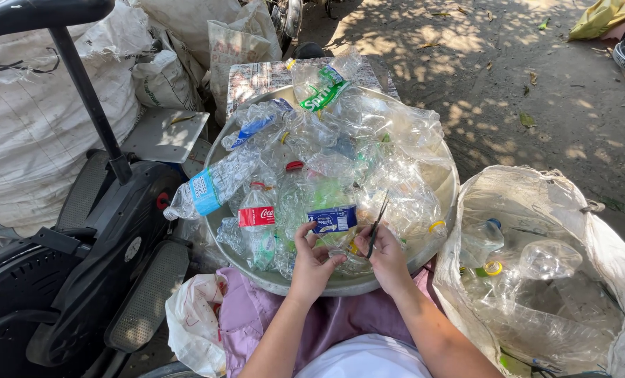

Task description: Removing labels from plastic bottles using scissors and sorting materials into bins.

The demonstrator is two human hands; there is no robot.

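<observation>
**Hands at the near rim of a basin full of bottles**

A wide pale basin [444,183] sits in front of you, heaped with crushed clear plastic bottles [368,147]; a red-labelled bottle [258,218] and a blue-labelled bottle [211,187] lie toward its left side, the latter hanging over the rim. To your right an open white sack [610,259] holds more clear bottles. To your left stands a black exercise machine [81,231], with large white sacks [25,126] behind it. A lilac cloth [256,315] covers your lap, under the basin's near edge.

The bottle [332,222] you are working on is clear and crumpled, with a blue label around it. It lies at the near rim of the basin, between your hands. Your left hand [314,260] is closed on its lower part, just under the label. Your right hand [388,257] grips a thin dark blade [377,224], which points up and away, its tip just right of the label.
</observation>
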